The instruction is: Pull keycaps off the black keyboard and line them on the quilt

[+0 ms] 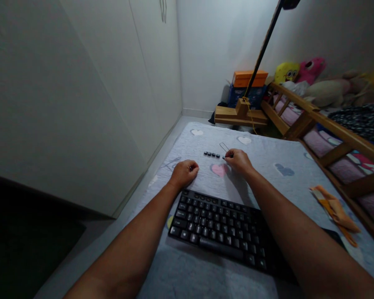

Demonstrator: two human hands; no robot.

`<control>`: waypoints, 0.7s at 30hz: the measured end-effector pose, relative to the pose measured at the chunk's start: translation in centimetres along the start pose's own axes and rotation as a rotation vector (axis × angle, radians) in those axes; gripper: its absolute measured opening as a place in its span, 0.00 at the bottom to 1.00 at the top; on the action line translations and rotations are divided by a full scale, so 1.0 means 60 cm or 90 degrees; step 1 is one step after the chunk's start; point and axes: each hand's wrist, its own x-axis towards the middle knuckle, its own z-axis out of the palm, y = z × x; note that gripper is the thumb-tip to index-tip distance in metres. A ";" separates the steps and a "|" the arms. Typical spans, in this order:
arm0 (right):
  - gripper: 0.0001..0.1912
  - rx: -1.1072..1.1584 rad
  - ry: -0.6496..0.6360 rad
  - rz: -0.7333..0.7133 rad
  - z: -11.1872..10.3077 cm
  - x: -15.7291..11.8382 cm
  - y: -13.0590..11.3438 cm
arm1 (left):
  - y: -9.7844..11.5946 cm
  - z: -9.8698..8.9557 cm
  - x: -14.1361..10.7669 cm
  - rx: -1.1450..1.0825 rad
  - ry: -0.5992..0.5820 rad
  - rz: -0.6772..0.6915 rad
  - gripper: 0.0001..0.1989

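Observation:
A black keyboard (218,228) lies on the pale blue cloth with heart prints (268,153). Beyond it, several small black keycaps (211,154) form a short row. My right hand (238,161) is closed at the right end of this row, its fingertips pinching a small dark keycap (224,158) at the cloth. A thin wire tool (223,145) sticks out past the right fingers. Curled above the keyboard's top left corner, my left hand (184,172) rests on the cloth; what it holds, if anything, is hidden.
White cabinet doors (137,83) rise at the left. An orange cloth item (336,209) lies at the right, near a wooden bed rail (333,120). Behind are a wooden stand base (241,114) with a black pole, an orange box (249,78) and plush toys (286,72).

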 end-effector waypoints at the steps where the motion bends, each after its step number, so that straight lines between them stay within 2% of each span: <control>1: 0.07 -0.006 0.002 0.000 0.004 0.004 0.000 | -0.001 0.001 0.001 0.005 -0.003 0.001 0.07; 9: 0.09 -0.009 0.006 0.001 0.027 0.022 0.009 | -0.004 0.006 0.004 0.011 -0.012 -0.005 0.06; 21: 0.08 -0.012 -0.007 0.005 0.034 0.028 0.013 | 0.004 0.002 0.002 0.001 -0.015 -0.015 0.06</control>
